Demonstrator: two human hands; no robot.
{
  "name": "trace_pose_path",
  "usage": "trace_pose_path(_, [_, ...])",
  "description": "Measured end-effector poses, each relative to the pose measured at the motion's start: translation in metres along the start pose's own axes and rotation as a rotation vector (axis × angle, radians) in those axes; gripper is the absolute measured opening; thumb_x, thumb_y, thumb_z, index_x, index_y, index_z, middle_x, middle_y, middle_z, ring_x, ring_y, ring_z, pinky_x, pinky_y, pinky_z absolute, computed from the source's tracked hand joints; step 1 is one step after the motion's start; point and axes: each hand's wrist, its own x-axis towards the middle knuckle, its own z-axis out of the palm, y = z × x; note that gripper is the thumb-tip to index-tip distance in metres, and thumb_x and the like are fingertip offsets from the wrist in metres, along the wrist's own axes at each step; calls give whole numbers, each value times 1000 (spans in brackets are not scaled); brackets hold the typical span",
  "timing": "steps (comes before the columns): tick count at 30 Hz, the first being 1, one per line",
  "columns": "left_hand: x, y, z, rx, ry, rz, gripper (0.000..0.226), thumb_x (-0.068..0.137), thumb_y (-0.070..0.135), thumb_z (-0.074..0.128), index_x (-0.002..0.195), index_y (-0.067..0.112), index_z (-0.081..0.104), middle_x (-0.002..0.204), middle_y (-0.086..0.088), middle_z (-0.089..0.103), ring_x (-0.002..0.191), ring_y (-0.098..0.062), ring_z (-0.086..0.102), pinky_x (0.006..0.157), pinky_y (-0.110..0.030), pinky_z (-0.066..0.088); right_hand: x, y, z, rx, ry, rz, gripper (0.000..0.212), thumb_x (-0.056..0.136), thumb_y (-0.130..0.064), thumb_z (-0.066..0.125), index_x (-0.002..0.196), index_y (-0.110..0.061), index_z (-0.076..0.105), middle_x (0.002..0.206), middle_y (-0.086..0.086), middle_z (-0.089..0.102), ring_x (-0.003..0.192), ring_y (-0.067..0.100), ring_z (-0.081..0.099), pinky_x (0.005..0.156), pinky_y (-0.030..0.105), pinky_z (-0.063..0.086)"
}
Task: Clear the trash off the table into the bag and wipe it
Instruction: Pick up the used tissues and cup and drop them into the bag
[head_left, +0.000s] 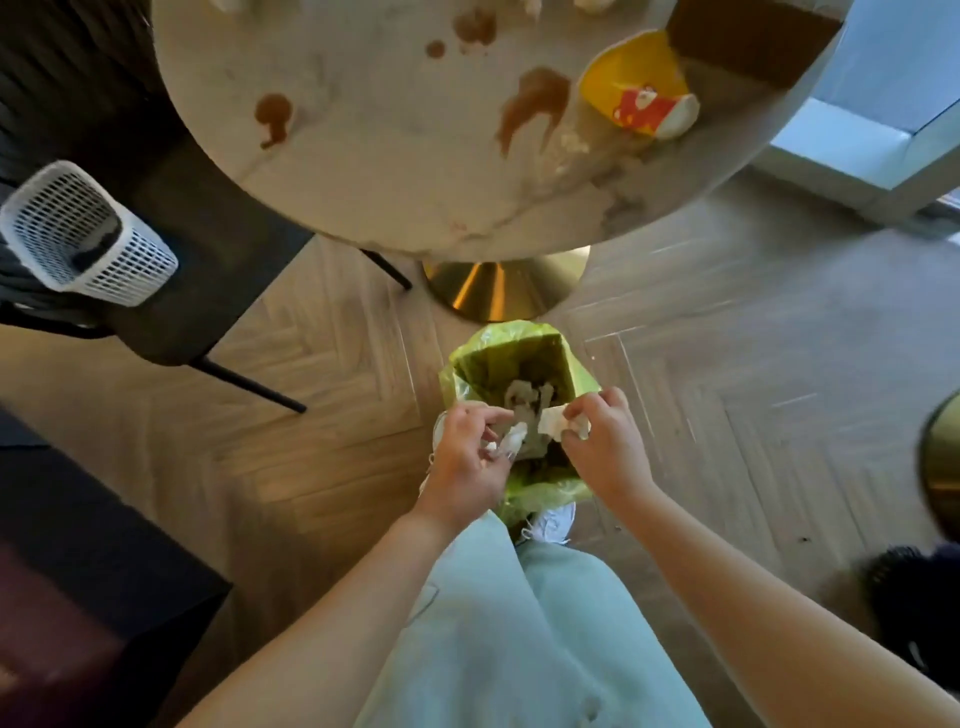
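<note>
1. Your left hand (467, 457) pinches a crumpled white tissue (511, 439) over the near rim of the green bag (519, 343) on the floor.
2. Your right hand (605, 441) pinches a second white wad (558, 423) above the bag's mouth.
3. On the stained tabletop (389, 171), a yellow paper cup (636, 85) lies tipped beside a cardboard box (748, 36).

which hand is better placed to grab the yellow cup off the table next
Right, probably. The yellow cup lies on the table's right side. Both the right hand and left hand hold tissue over the bag.
</note>
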Motion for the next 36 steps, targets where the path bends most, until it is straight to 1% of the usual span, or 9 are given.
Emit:
trace_pose_path(4, [21, -39, 35, 14, -65, -92, 34, 76, -3, 69, 107, 9, 60, 104, -3, 43, 79, 3, 48, 71, -11, 47, 18, 28, 37, -12, -45, 93, 19, 81, -1, 56, 100, -4, 58, 108, 12, 45, 92, 27, 51, 78, 37, 47])
trace_pose_path(8, [36, -77, 61, -5, -159, -213, 37, 76, -3, 68, 111, 8, 59, 109, -2, 41, 83, 5, 49, 76, -10, 47, 34, 55, 69, -7, -105, 164, 30, 83, 1, 52, 113, -3, 57, 118, 15, 45, 100, 27, 50, 80, 27, 39])
trace_pose_path(14, [40, -110, 48, 152, -315, -310, 35, 83, 2, 62, 116, 12, 56, 119, -5, 47, 106, -15, 48, 90, -19, 37, 34, 62, 75, -70, -181, 243, 45, 84, 7, 43, 126, -8, 51, 130, 12, 43, 113, 28, 47, 85, 26, 37])
trace_pose_path(18, [36, -84, 17, 194, -229, -256, 30, 84, 0, 57, 112, 10, 59, 105, 1, 48, 101, -30, 51, 95, -37, 41, 26, 38, 53, -27, -161, 211, 44, 86, 4, 43, 127, -8, 51, 127, 10, 45, 108, 26, 50, 87, 32, 43])
trace_pose_path(21, [35, -48, -13, 176, -171, -194, 27, 86, 1, 55, 111, 11, 59, 108, 4, 49, 107, -20, 48, 98, -33, 40, 27, -2, 30, 5, -92, 121, 39, 87, 0, 44, 122, -11, 55, 123, 6, 48, 100, 21, 52, 81, 31, 43])
trace_pose_path(24, [36, -14, -50, 210, -50, -80, 26, 86, 0, 56, 109, 12, 60, 107, 3, 53, 99, -8, 47, 96, -30, 41, 33, -53, 6, 50, -27, -51, 32, 88, -3, 46, 117, -11, 58, 117, 5, 51, 99, 24, 54, 85, 36, 46])
trace_pose_path(27, [45, 18, -85, 230, 50, 6, 25, 85, 0, 57, 108, 11, 60, 106, 0, 56, 104, -11, 51, 97, -29, 42, 41, -108, -18, 105, 68, -214, 29, 87, -2, 48, 111, -11, 61, 110, 4, 55, 98, 23, 55, 86, 37, 47])
trace_pose_path(32, [89, 58, -145, 214, 192, 25, 26, 86, 1, 56, 108, 14, 60, 108, 1, 57, 106, -10, 51, 97, -20, 38, 76, -195, -49, 111, 176, -390, 27, 88, -3, 49, 110, -9, 63, 110, 4, 58, 98, 21, 56, 82, 21, 40])
trace_pose_path(36, [152, 60, -199, 335, 267, 55, 28, 85, 3, 59, 112, 10, 61, 113, -7, 57, 112, -18, 48, 102, -24, 31, 124, -244, -60, 82, 223, -454, 28, 87, -2, 49, 109, -8, 63, 110, 7, 57, 94, 24, 57, 85, 34, 48])
